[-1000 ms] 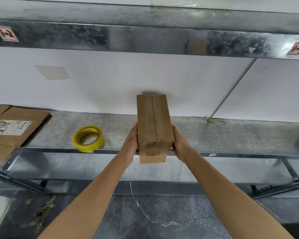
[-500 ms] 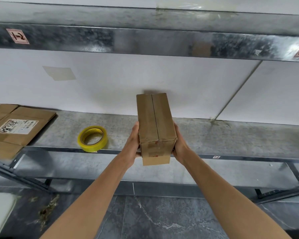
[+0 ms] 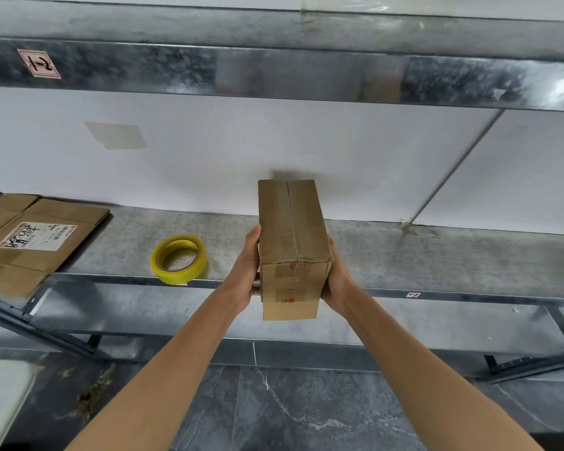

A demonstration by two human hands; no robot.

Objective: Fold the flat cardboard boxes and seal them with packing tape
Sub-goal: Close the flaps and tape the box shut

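Closed cardboard box [image 3: 292, 229], held above the front edge of the metal shelf [image 3: 437, 255].
Grip: left hand [image 3: 246, 268] and right hand [image 3: 336, 271] clasp opposite sides; yellow tape roll [image 3: 178, 263] on the shelf, flat cardboard [image 3: 39, 236] farther left.

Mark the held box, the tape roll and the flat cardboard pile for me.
folded cardboard box [image 3: 274, 222]: head view, top face, left of the seam.
yellow packing tape roll [image 3: 180, 277]: head view, near outer wall.
flat cardboard boxes [image 3: 82, 219]: head view, bare top sheet, right of the label.
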